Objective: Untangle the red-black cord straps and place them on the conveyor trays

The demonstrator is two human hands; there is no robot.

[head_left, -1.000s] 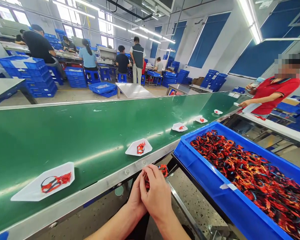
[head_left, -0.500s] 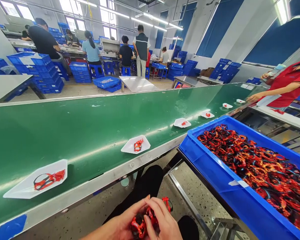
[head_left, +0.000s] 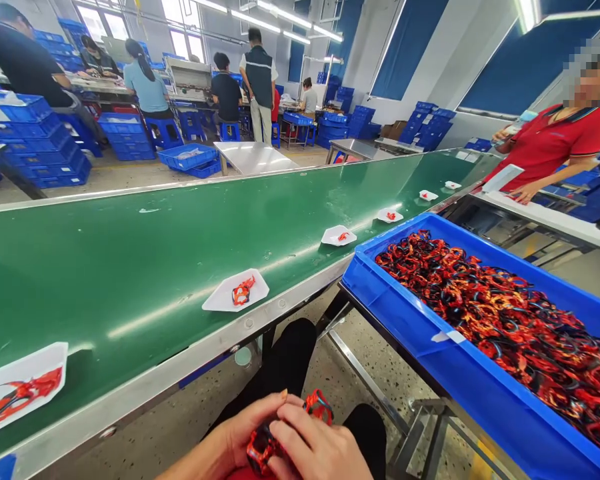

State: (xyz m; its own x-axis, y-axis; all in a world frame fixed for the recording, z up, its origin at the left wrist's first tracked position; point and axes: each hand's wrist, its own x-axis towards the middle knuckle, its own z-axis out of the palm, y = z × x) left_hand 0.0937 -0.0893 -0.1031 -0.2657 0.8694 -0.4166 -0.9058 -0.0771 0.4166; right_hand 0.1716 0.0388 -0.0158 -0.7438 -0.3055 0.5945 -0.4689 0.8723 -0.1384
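Below the belt edge, left hand [head_left: 235, 427] and right hand [head_left: 320, 450], fingers [head_left: 305, 437] of both closed around a red-and-black loop [head_left: 263, 448]. Already on the green conveyor belt [head_left: 130, 280], white paper trays [head_left: 217, 301] with one loop each; in the blue crate [head_left: 420, 360], many more loops [head_left: 480, 300] still heaped.

The room is lit by long white ceiling tube lights [head_left: 275, 19]; tall windows are fitted with dark blue blinds [head_left: 407, 53]. Stacked blue plastic crates [head_left: 37, 140] and a rectangular steel-topped table [head_left: 253, 157] are set on speckled grey terrazzo flooring [head_left: 375, 393].
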